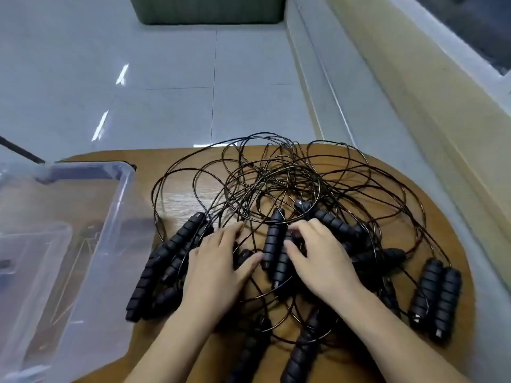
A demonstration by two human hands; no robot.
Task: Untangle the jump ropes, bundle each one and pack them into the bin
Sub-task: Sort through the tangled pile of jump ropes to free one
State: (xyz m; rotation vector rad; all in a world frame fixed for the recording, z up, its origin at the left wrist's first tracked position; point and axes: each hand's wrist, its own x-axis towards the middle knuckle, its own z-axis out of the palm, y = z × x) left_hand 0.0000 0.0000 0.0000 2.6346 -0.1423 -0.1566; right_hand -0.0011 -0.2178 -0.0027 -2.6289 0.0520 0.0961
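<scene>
A tangle of thin black jump rope cords [276,175] lies on the round wooden table [448,239], with several black ribbed foam handles around its near side. My left hand [218,269] lies flat on the pile, fingers straight, its thumb against an upright handle [272,241]. My right hand [320,261] sits just right of it, fingers and thumb curled round a second handle [283,261] beside the first. More handles lie at the left [168,261], at the right as a pair [434,297], and near me [301,352]. The clear plastic bin [121,194] stands on the left.
The table's far and right edges drop to a glossy grey tiled floor [166,92]. A beige wall ledge [414,106] runs along the right. A dark green object [207,9] stands on the floor at the back. A thin black rod [19,150] crosses above the bin.
</scene>
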